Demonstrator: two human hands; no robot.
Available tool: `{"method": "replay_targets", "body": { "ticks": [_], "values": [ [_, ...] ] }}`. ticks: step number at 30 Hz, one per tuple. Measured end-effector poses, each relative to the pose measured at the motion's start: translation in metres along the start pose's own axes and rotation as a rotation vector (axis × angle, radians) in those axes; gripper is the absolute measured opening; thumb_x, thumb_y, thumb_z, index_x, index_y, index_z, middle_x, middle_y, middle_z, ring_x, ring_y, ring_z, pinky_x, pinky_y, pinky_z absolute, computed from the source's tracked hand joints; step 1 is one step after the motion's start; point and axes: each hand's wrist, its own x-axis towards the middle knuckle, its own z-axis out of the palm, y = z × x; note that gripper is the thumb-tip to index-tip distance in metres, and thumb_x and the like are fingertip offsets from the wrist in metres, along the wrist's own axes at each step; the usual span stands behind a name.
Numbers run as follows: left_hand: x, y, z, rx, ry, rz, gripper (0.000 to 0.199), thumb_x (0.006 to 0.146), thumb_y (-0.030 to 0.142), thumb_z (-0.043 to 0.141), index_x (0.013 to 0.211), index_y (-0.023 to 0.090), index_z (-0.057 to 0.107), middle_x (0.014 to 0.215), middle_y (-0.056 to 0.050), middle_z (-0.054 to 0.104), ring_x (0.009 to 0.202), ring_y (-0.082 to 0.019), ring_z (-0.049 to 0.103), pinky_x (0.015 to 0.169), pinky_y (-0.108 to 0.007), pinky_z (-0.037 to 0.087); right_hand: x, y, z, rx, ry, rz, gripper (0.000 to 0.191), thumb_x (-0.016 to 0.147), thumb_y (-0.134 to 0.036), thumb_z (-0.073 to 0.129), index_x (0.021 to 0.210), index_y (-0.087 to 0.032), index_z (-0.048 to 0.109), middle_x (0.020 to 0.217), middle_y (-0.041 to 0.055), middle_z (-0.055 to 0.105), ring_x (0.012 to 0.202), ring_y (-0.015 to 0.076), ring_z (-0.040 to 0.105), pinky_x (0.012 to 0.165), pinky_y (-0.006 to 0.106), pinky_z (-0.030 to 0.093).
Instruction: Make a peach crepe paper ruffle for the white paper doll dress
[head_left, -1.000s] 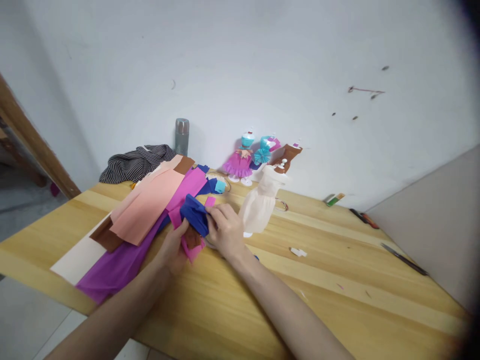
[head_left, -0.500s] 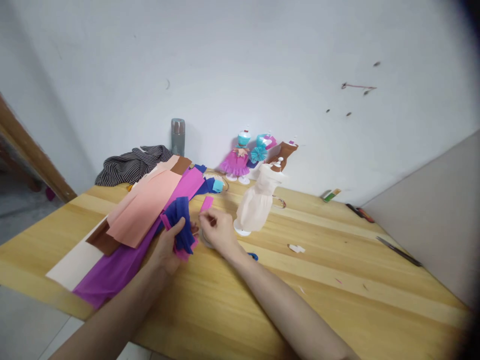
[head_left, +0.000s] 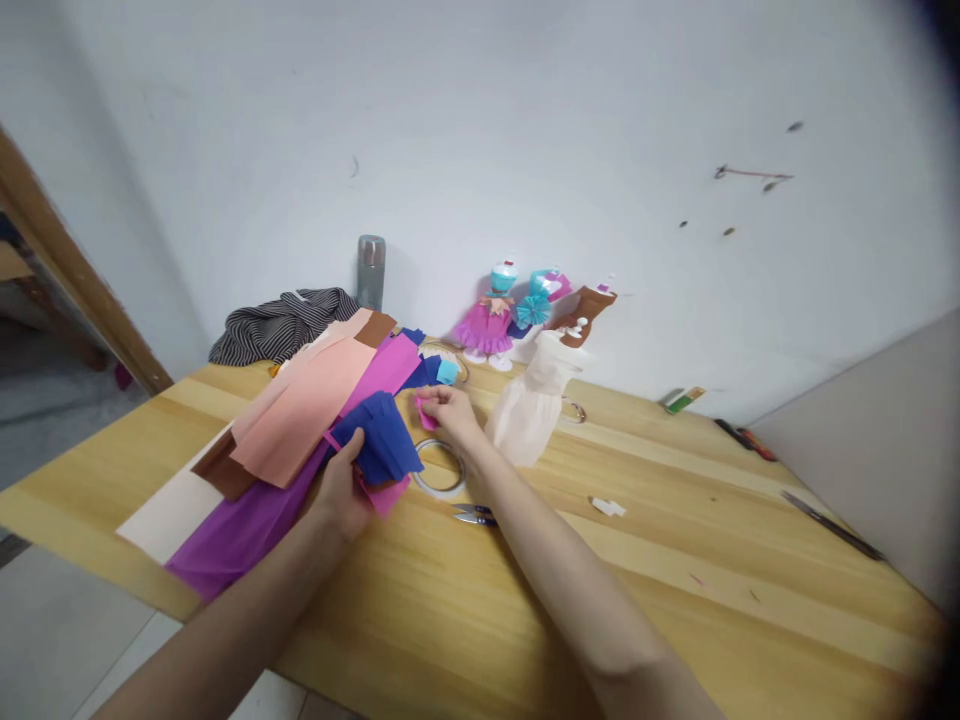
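My left hand (head_left: 346,492) is closed on a bundle of blue crepe paper (head_left: 381,435), the thumb on top. Beneath it hangs a pink crepe paper sheet (head_left: 386,496). My right hand (head_left: 450,412) pinches a small pink paper piece (head_left: 425,414) between thumb and fingers, above the table. Below that hand lies a roll of tape (head_left: 418,482), and a pair of small scissors (head_left: 472,514) sits partly hidden under my right forearm. Just right of my right hand stands a small dress form in a cream paper dress (head_left: 525,405).
Long peach paper sheets (head_left: 304,410) and purple paper (head_left: 240,545) lie at left. Behind are a striped cloth (head_left: 281,325), a flask (head_left: 371,272) and dressed forms (head_left: 486,325). A knife (head_left: 832,525), white scraps (head_left: 607,507) and a green box (head_left: 684,400) lie right.
The view has turned slightly left. The blue bundle has spread out flatter in my left hand. My right hand has moved up off the tape roll with the pink piece, uncovering the roll and scissors.
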Motion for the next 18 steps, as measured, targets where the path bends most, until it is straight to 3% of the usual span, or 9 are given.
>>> {"method": "replay_targets", "body": {
  "ticks": [5, 8, 13, 18],
  "values": [
    [0.005, -0.003, -0.001, 0.09, -0.008, 0.014, 0.027, 0.092, 0.024, 0.05, 0.109, 0.008, 0.063, 0.082, -0.01, 0.074, 0.063, -0.017, 0.069, 0.063, -0.028, 0.057, -0.032, -0.009, 0.003, 0.22, -0.14, -0.028, 0.021, 0.072, -0.036, 0.059, 0.076, -0.016, 0.062, 0.058, -0.0016, 0.059, 0.047, 0.0099, 0.05, 0.048, 0.022, 0.041],
    [0.007, -0.005, -0.003, 0.135, -0.002, -0.009, 0.024, 0.091, 0.021, 0.052, 0.107, 0.008, 0.064, 0.084, -0.01, 0.074, 0.063, -0.017, 0.07, 0.064, -0.029, 0.058, -0.041, -0.01, 0.009, 0.264, -0.158, -0.043, 0.019, 0.061, -0.033, 0.068, 0.067, -0.017, 0.058, 0.054, -0.0039, 0.056, 0.046, 0.0092, 0.048, 0.046, 0.021, 0.038],
    [0.01, -0.005, -0.005, 0.145, 0.003, -0.012, 0.025, 0.091, 0.023, 0.051, 0.107, 0.007, 0.063, 0.083, -0.012, 0.074, 0.067, -0.021, 0.071, 0.067, -0.034, 0.059, -0.042, -0.011, 0.006, 0.237, -0.092, -0.07, 0.011, 0.062, -0.026, 0.062, 0.064, -0.018, 0.055, 0.051, -0.0049, 0.053, 0.046, 0.009, 0.044, 0.047, 0.021, 0.037],
    [0.007, -0.013, -0.004, 0.141, -0.041, 0.019, 0.026, 0.092, 0.026, 0.05, 0.107, 0.009, 0.063, 0.084, -0.01, 0.074, 0.067, -0.019, 0.071, 0.064, -0.029, 0.058, -0.057, -0.02, 0.007, 0.099, 0.048, -0.18, 0.007, 0.067, -0.023, 0.06, 0.063, -0.018, 0.056, 0.054, -0.005, 0.048, 0.052, 0.01, 0.041, 0.052, 0.022, 0.033]
  ]
}}
